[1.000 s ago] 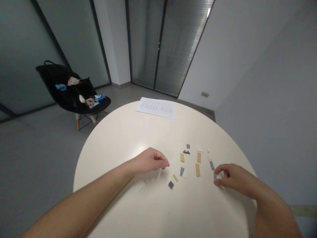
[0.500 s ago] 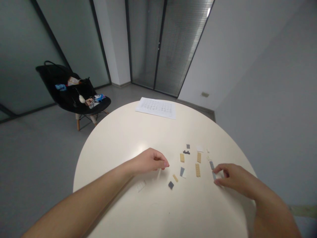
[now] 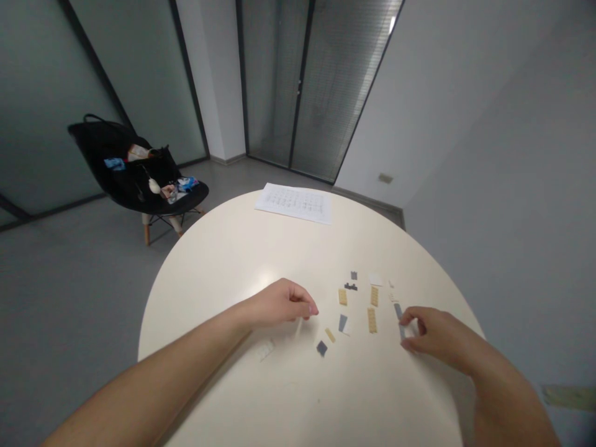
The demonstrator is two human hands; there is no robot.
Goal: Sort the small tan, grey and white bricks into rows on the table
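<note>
My left hand (image 3: 284,303) hovers or rests over the middle of the table, thumb and fingers pressed together; what they hold, if anything, is too small to make out. On the right, my right hand (image 3: 428,329) has its index finger and thumb at the two ends of a narrow grey building-brick plate (image 3: 403,333). Another dark grey plate (image 3: 398,308) lies in line just beyond it. Between the hands lie tan plates (image 3: 372,320), a grey sloped piece (image 3: 343,322), a dark square piece (image 3: 321,348) and a thin tan strip (image 3: 330,335).
Farther back are small dark pieces (image 3: 351,287), a white flat piece (image 3: 375,279) and tiny pale bits (image 3: 392,284). A clear piece (image 3: 266,349) lies below my left forearm. Printed paper (image 3: 294,203) is at the round table's far edge. A black chair (image 3: 116,186) holds several things.
My right hand has shifted very slightly at the narrow grey plate. The left hand and the other pieces look unchanged.
</note>
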